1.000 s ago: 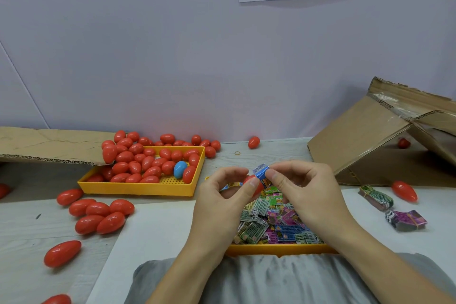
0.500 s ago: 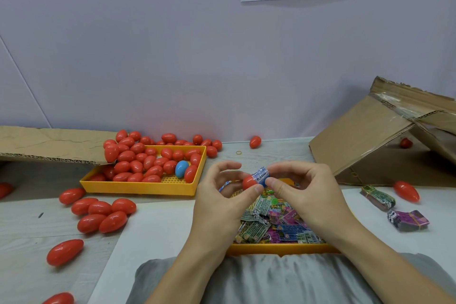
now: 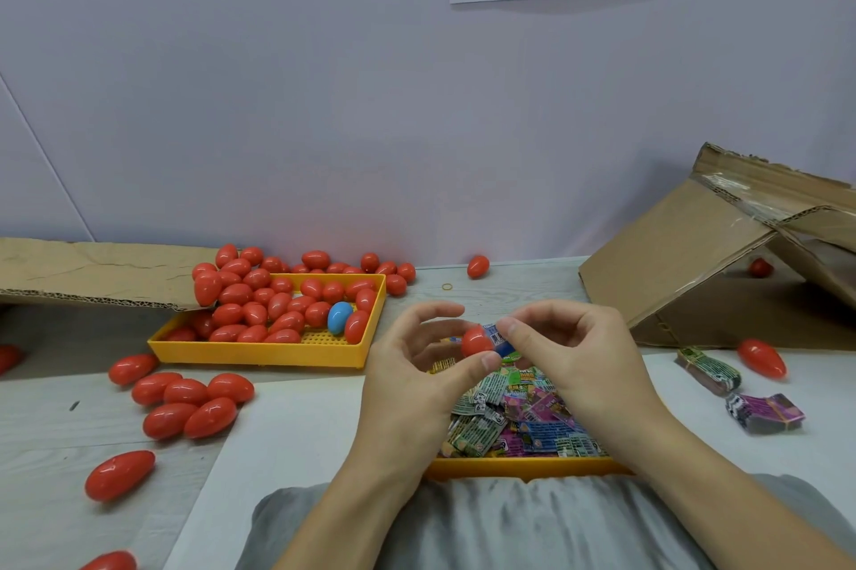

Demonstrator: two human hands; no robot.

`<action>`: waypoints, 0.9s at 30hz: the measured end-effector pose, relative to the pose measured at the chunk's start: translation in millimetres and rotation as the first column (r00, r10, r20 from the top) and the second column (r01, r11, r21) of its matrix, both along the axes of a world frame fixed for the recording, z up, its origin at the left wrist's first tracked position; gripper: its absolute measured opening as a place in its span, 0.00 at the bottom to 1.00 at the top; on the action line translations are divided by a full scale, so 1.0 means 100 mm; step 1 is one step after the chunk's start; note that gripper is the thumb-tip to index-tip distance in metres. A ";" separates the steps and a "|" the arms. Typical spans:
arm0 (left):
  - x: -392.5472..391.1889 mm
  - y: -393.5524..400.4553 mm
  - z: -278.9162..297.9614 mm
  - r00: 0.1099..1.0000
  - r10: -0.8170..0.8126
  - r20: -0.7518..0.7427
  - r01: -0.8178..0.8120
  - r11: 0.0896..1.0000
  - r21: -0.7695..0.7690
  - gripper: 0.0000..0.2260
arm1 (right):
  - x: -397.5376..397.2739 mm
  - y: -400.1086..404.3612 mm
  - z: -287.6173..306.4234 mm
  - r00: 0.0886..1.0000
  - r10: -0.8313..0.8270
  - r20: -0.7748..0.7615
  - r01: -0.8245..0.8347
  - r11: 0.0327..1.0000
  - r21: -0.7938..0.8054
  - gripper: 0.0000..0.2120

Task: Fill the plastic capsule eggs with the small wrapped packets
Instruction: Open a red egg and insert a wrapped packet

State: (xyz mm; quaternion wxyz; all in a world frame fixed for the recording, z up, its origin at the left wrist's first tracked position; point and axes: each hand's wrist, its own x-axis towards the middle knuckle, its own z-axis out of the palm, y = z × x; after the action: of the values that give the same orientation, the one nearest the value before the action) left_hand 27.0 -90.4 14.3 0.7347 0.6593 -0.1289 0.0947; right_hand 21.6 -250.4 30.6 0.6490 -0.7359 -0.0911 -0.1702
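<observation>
Red plastic is showing between my fingers: I am holding a red capsule egg half (image 3: pixel 477 340) in my left hand (image 3: pixel 412 377), my thumb curling under it and my forefinger arching over the top. My right hand (image 3: pixel 574 352) is pinching a small blue wrapped packet (image 3: pixel 498 336), which is touching the egg half at its right side; I cannot tell how far the packet is sitting inside it. Both hands are hovering above the near yellow tray (image 3: pixel 523 466), which is lying against my grey shirt (image 3: pixel 509 523) and is holding a heap of loose wrapped packets (image 3: pixel 514 416) in green, purple and blue. To my left, a second yellow tray (image 3: pixel 264 356) is sitting piled with red capsule eggs (image 3: pixel 259 305), a single blue egg (image 3: pixel 339 317) lying among them near its right end. More red eggs (image 3: pixel 185 403) are lying scattered on the table (image 3: pixel 51 426) in front of that tray and behind it along the wall. On my right, two banded bundles of packets (image 3: pixel 764 413) are resting on the white sheet (image 3: pixel 287 444), near a lone red egg (image 3: pixel 762 358) and a tipped cardboard box (image 3: pixel 704 264).
</observation>
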 end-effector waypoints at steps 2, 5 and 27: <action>-0.01 0.00 0.01 1.000 -0.003 -0.001 0.003 1.000 0.009 0.18 | 0.00 0.01 0.00 1.000 0.000 -0.006 0.000 1.000 0.011 0.04; -0.02 0.00 0.02 1.000 -0.009 0.011 0.008 1.000 0.008 0.18 | 0.00 0.01 -0.01 1.000 -0.009 -0.007 0.009 1.000 0.015 0.04; 0.02 0.00 -0.03 0.998 0.024 0.058 -0.025 0.999 0.020 0.19 | 0.04 0.00 -0.05 0.999 -0.006 0.044 0.009 0.999 -0.047 0.05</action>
State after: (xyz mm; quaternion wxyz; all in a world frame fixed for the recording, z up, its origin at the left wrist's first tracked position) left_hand 28.9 -90.8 11.6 0.7226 0.6654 -0.1427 0.1214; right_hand 25.3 -250.8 25.6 0.6288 -0.7473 -0.1065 -0.1865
